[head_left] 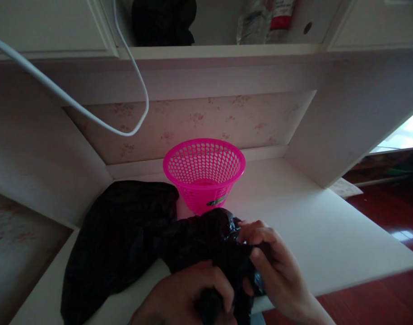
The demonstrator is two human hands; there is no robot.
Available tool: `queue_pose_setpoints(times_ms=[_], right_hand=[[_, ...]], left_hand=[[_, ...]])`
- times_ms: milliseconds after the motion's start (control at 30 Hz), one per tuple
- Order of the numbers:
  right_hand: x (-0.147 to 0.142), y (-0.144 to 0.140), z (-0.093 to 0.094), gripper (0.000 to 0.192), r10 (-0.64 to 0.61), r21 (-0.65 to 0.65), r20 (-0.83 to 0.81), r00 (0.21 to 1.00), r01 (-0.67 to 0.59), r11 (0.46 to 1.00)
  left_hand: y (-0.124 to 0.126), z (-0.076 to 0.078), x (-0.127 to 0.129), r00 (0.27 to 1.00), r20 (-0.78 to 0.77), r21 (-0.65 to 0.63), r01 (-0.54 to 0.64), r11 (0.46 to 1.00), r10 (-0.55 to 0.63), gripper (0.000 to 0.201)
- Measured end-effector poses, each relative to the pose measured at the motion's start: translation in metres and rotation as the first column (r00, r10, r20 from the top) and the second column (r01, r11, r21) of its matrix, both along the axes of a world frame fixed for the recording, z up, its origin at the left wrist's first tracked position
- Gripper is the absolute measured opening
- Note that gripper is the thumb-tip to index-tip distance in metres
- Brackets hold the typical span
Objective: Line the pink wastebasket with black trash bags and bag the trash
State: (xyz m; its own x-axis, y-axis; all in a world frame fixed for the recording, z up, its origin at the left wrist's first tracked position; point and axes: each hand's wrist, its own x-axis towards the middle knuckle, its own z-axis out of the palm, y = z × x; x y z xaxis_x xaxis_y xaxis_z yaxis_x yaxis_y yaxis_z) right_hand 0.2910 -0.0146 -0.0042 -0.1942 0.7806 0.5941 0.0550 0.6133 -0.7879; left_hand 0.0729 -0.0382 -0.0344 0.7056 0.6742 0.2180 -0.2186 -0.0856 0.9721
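A black plastic bag (206,241) lies crumpled at the front of the white desk (328,225), and both hands grip it. My left hand (186,295) clutches its lower part near the desk's front edge. My right hand (272,266) pinches the bag's right side with fingers and thumb. Just behind the bag stands an upright pink perforated basket (204,171), which looks empty. A larger heap of black plastic (114,239) spreads over the left of the desk, touching the held bag.
A white cable (138,76) loops down from the upper left across the back wall. A shelf above holds a dark object (164,20) and a clear plastic packet (265,20). Red-brown wooden floor (389,216) shows on the right beyond the desk edge.
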Motion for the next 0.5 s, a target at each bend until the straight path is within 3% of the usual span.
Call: queue_pose_setpoints(times_ms=[100,167,267,333,433,500], right_hand=[[-0.003,-0.001,-0.003,0.009,0.065,0.003,-0.032,0.997,-0.065,0.998],[-0.006,0.0,-0.003,0.014,0.087,-0.107,0.038,0.995,-0.083,0.991],[-0.012,0.004,-0.006,0.028,0.086,-0.354,0.178,0.98,-0.018,0.935],[-0.014,0.008,-0.009,0.033,0.097,-0.471,0.187,0.978,0.003,0.882],[-0.01,0.011,-0.014,0.033,0.084,-0.55,0.07,0.994,-0.032,0.834],[-0.003,0.009,-0.016,0.029,0.061,-0.51,-0.027,0.998,-0.066,0.858]], left_hand=[[0.01,0.008,0.001,0.977,-0.119,0.16,0.196,0.968,-0.178,0.019],[0.011,0.017,0.004,0.957,-0.222,0.207,0.235,0.95,-0.188,0.022],[0.004,0.034,0.009,0.855,-0.518,0.286,0.161,0.945,0.011,0.018],[-0.003,0.043,0.012,0.741,-0.646,0.39,0.115,0.913,0.183,0.033],[-0.007,0.045,0.012,0.644,-0.618,0.625,0.057,0.778,0.45,0.074],[-0.006,0.037,0.009,0.605,-0.528,0.749,0.0,0.663,0.597,0.091]])
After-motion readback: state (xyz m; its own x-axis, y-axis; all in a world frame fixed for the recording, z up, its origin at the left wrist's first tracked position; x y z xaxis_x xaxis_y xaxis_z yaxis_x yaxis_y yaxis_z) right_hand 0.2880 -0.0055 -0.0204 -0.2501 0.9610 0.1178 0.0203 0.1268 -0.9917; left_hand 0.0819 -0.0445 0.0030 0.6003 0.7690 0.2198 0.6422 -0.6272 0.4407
